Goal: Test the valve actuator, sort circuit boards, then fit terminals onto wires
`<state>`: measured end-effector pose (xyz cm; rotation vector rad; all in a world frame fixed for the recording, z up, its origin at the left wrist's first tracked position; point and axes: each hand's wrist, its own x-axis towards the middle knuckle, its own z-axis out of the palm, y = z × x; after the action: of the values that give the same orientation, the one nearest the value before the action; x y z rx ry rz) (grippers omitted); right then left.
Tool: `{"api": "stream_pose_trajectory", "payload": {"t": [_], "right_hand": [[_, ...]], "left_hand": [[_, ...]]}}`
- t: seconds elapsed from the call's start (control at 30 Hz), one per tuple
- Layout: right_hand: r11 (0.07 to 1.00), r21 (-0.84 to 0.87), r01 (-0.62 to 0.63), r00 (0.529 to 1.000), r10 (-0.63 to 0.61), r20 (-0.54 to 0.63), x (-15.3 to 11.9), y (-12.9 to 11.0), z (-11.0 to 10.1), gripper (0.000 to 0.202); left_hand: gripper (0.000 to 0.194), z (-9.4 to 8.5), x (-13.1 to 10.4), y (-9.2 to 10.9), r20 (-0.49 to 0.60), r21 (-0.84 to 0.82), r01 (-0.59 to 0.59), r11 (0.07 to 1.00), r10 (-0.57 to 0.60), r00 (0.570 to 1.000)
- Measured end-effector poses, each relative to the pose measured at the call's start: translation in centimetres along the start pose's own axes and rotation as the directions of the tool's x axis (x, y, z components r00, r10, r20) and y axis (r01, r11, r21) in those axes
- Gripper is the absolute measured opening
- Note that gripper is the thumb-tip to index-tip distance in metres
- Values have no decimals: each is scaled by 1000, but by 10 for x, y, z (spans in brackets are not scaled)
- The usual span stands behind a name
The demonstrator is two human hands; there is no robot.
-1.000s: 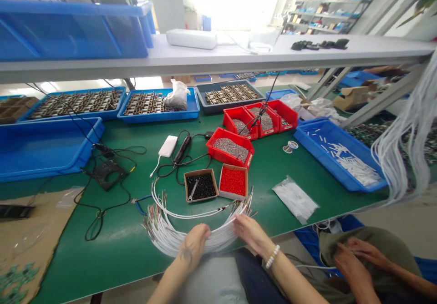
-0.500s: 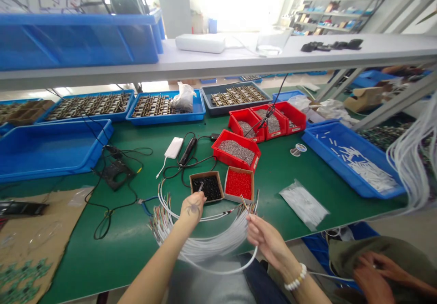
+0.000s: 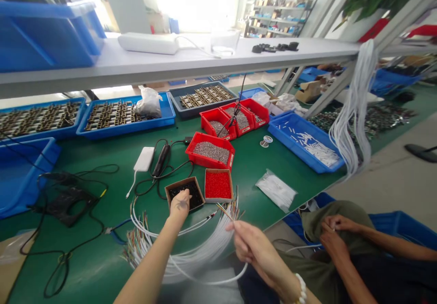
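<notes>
- You are pinching one white cable [image 3: 240, 273] in your right hand [image 3: 251, 245], seemingly leaving its coloured wires [image 3: 224, 211] free.
- Your left hand [image 3: 180, 204] is resting in the black-parts box [image 3: 200, 191], likely sitting close for reach; grip unclear.

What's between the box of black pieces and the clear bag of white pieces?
Head view: the box of red pieces, then some wire ends and green tabletop.
</notes>
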<state>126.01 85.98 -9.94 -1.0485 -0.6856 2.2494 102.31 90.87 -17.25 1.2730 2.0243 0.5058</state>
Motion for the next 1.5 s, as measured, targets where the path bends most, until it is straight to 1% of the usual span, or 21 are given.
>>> {"api": "stream_pose_trajectory", "payload": {"t": [0.07, 0.13, 0.2, 0.27, 0.33, 0.4, 0.53, 0.6, 0.63, 0.73, 0.83, 0.97, 1.03, 1.1, 1.17, 1.23, 1.27, 1.33, 1.4, 1.43, 1.5], "right_hand": [[1000, -6, -8, 1000, 8, 19, -7, -9, 8, 44], [1000, -17, -25, 998, 26, 50, -13, -18, 17, 41], [998, -57, -14, 995, 19, 94, -19, -24, 25, 39], [990, -139, 31, 991, -12, 137, -22, -28, 32, 40], [969, -233, 76, 984, -35, 177, -24, -29, 38, 42], [943, -313, 111, 979, -48, 200, -25, -30, 41, 45], [901, -411, 141, 975, -53, 218, -30, -35, 47, 47], [890, -432, 145, 974, -52, 219, -31, -38, 49, 46], [887, -437, 149, 974, -56, 219, -32, -38, 50, 46], [884, -441, 155, 974, -62, 217, -33, -38, 51, 45], [887, -437, 150, 976, -62, 209, -34, -37, 50, 44], [894, -427, 136, 976, -46, 215, -37, -35, 49, 42], [902, -409, 140, 973, -49, 226, -38, -33, 49, 40], [920, -359, 154, 972, -76, 221, -37, -31, 50, 40], [930, -323, 174, 971, -107, 214, -37, -30, 51, 39], [914, -358, 193, 967, -115, 229, -37, -30, 53, 38], [898, -392, 201, 964, -110, 242, -37, -31, 53, 38], [875, -439, 207, 960, -96, 262, -38, -32, 55, 40], [886, -420, 198, 958, -84, 273, -40, -33, 55, 40], [896, -400, 191, 957, -80, 278, -41, -33, 55, 39], [915, -357, 188, 953, -81, 292, -42, -32, 56, 40]], "left_hand": [[27, -8, -17, 8, 40, -220, 33, 975, -25, 999], [28, -17, -39, 21, 92, -454, 61, 889, -21, 996], [35, -28, -66, 36, 108, -661, 57, 748, 20, 994], [42, -38, -90, 50, 86, -805, 42, 591, 46, 995], [42, -46, -107, 60, 52, -892, 26, 450, 45, 998], [38, -52, -117, 67, 29, -937, 13, 348, 39, 999], [28, -57, -123, 72, 19, -981, 8, 196, 57, 998], [25, -57, -125, 75, 16, -989, 7, 146, 58, 998], [24, -57, -125, 76, 13, -991, 6, 137, 51, 999], [24, -57, -128, 80, -1, -988, -6, 155, 33, 999], [23, -57, -130, 82, -39, -978, -46, 202, 37, 999], [16, -57, -133, 80, -108, -937, -126, 327, 73, 991], [14, -57, -135, 79, -108, -913, -142, 382, 108, 988], [17, -57, -137, 80, -69, -903, -117, 415, 129, 989], [25, -57, -139, 81, 29, -906, -37, 422, 149, 988], [27, -57, -141, 82, 138, -910, 46, 411, 196, 971], [23, -57, -142, 83, 158, -911, 49, 409, 236, 959], [17, -56, -144, 84, 120, -898, -34, 439, 317, 941], [15, -56, -146, 83, 55, -858, -151, 492, 380, 923], [14, -56, -147, 83, 54, -828, -182, 531, 398, 916], [12, -55, -149, 82, 90, -768, -200, 608, 412, 907]]}}
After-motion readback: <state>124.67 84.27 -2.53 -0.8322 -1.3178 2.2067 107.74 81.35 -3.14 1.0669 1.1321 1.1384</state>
